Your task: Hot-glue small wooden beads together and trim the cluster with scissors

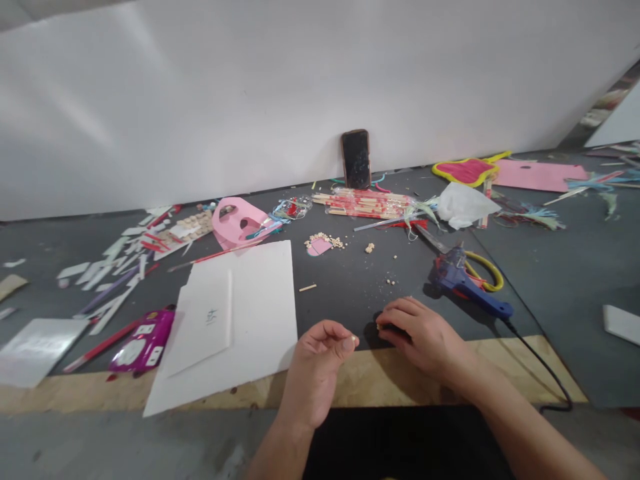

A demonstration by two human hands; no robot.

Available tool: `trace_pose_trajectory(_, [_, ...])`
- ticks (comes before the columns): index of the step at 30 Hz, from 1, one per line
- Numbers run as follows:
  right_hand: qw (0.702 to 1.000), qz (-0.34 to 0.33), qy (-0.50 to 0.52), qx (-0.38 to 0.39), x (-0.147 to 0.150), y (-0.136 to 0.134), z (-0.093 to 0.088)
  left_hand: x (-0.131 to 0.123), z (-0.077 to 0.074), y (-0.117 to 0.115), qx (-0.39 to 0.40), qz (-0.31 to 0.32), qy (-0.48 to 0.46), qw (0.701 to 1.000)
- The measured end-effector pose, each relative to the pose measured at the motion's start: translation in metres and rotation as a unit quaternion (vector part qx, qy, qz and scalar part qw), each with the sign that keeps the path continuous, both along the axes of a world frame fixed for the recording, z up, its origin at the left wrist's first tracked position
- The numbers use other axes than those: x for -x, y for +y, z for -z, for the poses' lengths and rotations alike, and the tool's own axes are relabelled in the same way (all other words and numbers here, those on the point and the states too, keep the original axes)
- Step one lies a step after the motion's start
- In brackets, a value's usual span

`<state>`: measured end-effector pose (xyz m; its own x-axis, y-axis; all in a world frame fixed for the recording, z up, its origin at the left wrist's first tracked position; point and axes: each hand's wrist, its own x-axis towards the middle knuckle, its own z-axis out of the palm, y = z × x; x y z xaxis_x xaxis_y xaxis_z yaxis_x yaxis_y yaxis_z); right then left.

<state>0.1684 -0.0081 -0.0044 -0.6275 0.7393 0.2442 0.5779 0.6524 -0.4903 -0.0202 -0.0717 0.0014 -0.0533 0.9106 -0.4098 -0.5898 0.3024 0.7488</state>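
My left hand (320, 363) is closed in a pinch near the table's front edge. Between its thumb and forefinger shows a small pale piece (354, 339), too tiny to name. To the right, my right hand (425, 337) rests low over the table with its fingers curled together. A speck of beige shows at those fingertips, but what they hold is mostly hidden. Beyond both hands, small pale bits (330, 239) lie around and on a little pink cutout (319, 247). A short thin stick (308, 288) and a small clump of bits (369, 248) lie nearby.
A blue glue gun (463, 277) with a cord lies at right, beside yellow-handled scissors (487, 270). White sheets (265, 300) and a purple packet (143, 341) are at left. Behind stand a phone (356, 159) against the wall and bundled sticks (367, 203).
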Motion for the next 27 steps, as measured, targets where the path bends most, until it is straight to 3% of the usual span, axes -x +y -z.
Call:
trace_pose_trajectory(8, [0.992, 0.028, 0.125, -0.002, 0.003, -0.019, -0.013, -0.012, -0.002, 0.003, -0.013, 0.027, -0.018, 0.999])
trace_pose_trajectory(19, [0.991, 0.046, 0.115, -0.06, -0.001, -0.026, -0.021, -0.026, -0.007, 0.007, 0.001, 0.047, -0.057, 0.997])
trace_pose_trajectory(27, [0.985, 0.05, 0.166, 0.018, -0.002, -0.029, -0.023, -0.03, -0.01, 0.009, 0.01, 0.043, -0.068, 0.997])
